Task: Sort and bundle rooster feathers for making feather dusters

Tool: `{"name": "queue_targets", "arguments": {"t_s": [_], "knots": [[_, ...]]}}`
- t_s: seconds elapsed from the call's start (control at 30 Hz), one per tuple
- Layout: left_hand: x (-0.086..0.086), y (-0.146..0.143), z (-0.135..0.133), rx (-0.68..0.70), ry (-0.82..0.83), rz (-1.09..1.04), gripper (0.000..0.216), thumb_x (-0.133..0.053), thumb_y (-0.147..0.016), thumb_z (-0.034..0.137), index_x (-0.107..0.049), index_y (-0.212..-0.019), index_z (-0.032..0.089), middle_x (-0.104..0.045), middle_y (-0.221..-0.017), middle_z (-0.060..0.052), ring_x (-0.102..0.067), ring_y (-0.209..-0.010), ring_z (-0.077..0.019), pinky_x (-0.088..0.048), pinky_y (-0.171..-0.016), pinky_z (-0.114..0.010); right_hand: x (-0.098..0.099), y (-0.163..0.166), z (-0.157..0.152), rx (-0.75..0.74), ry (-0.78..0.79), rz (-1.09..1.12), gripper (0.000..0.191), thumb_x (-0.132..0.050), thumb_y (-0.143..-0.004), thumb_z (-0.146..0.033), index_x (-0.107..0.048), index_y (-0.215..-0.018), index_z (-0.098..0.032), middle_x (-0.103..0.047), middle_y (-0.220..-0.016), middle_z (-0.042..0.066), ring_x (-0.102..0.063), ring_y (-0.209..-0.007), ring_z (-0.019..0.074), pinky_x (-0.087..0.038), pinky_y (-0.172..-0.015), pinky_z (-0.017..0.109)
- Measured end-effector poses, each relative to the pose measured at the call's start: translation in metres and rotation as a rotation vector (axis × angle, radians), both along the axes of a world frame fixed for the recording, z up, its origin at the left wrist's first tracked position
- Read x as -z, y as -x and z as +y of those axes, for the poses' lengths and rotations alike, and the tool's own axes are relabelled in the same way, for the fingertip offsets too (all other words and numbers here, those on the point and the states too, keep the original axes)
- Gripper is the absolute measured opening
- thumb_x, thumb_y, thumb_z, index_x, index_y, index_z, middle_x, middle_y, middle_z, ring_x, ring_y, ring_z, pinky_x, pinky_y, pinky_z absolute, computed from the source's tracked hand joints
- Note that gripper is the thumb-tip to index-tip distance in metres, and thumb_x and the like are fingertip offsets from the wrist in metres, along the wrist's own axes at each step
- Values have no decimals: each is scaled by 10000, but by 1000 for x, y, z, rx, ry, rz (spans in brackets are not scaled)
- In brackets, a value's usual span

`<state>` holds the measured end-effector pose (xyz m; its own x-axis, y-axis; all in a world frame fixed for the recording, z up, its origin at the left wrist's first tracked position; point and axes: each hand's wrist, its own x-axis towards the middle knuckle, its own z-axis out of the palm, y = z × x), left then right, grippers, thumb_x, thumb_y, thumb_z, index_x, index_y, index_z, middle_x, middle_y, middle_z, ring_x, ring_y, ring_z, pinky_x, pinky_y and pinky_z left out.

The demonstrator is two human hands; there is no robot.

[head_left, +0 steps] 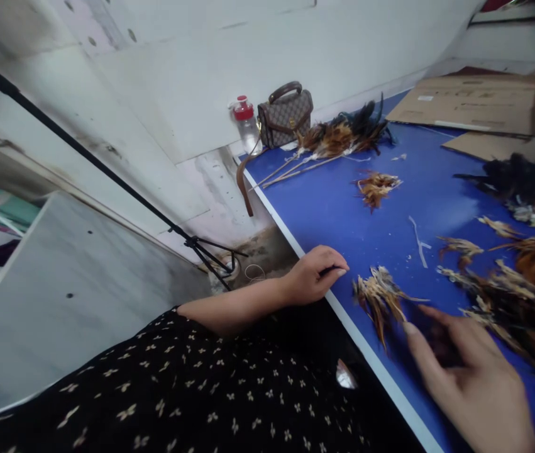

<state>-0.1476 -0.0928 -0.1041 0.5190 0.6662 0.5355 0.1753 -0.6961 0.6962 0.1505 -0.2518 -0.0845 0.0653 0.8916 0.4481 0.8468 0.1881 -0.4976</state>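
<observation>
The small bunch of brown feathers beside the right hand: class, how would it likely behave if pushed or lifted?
The feather bunch looks wispy and thin, so it is probably very light. Its splayed tips suggest it would flop and bend, not stay stiff. It lies loose on the blue table, so a push from the right hand would likely scatter it.

- The right hand (474,377) was blurred, its wrist cut off by the lower edge.
- Whatever dark thing lay under its fingers (430,362) could not be made out.
- The feather heap (522,296) just beyond it ran off the right edge.
- The left hand (314,274) pinched something dark, too small to tell.
</observation>
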Motion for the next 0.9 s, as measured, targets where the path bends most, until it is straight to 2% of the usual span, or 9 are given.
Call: {"name": "queue_targets", "arguments": {"t_s": [0.13,0.2,0.3,0.4,0.5,0.63,0.73,0.83,0.9], "knots": [[0,-5,0,6,7,9,194,-641,-1160,315,-800,-1124,208,-874,-1167,-141,-810,-1169,-247,-646,-1119,-478,1,24,16,45,33,-223,1080,-542,-1054,-1006,-710,-1575,-76,-748,-1095,159,-766,-850,336,-650,-743,491],[1,-6,-1,1,21,23,190,-642,-1155,308,-801,-1119,212,-876,-1175,-143,-811,-1182,-253,-640,-1129,-487,3,32,23,90,57,-324,1148,-480,-1040,-1048,-702,-1579,-59,-760,-1111,181,-773,-826,355,-596,-654,471],[2,-7,-1,7,23,6,194,-642,-1158,302,-805,-1120,204,-876,-1172,-146,-812,-1192,-254,-640,-1133,-485,7,36,30,121,57,-358,924,-433,-1121,-964,-791,-1355,-145,-799,-1098,151,-786,-809,329,-500,-594,408],[1,-5,-1,17,24,-26,208,-645,-1161,310,-810,-1116,193,-875,-1155,-148,-812,-1172,-250,-648,-1120,-471,14,33,35,146,9,-315,672,-428,-1226,-764,-802,-1136,-214,-825,-1065,100,-773,-777,271,-447,-602,369],[-2,-6,-3,44,79,-37,220,-645,-1158,319,-815,-1118,184,-873,-1161,-150,-812,-1152,-242,-656,-1105,-453,20,25,38,154,-11,-278,569,-468,-1239,-645,-802,-1045,-227,-824,-1015,89,-743,-743,248,-432,-609,367],[-8,-20,-11,117,211,-54,248,-656,-1152,348,-821,-1090,174,-868,-1136,-144,-813,-1082,-221,-662,-1039,-401,23,15,37,200,-35,-78,549,-585,-1168,-685,-809,-990,-216,-799,-903,82,-750,-762,250,-516,-686,372],[-11,-31,-16,73,282,-86,275,-674,-1153,380,-818,-1037,176,-850,-1055,-123,-790,-1000,-204,-652,-972,-368,21,9,32,319,-14,112,581,-678,-1077,-763,-827,-971,-211,-773,-804,63,-708,-673,230,-519,-665,371],[-10,-31,-16,-13,210,-101,229,-682,-1137,341,-824,-1062,177,-834,-1081,-127,-771,-1021,-216,-642,-970,-383,23,3,25,424,13,228,648,-715,-1010,-847,-835,-977,-211,-757,-765,47,-681,-641,217,-514,-636,360],[-9,-26,-14,-6,113,-17,184,-685,-1110,279,-834,-1133,173,-824,-1151,-146,-762,-1103,-246,-633,-1040,-434,27,-1,22,462,-1,258,686,-715,-1002,-882,-839,-1002,-207,-759,-778,46,-673,-645,210,-521,-645,352]]}}
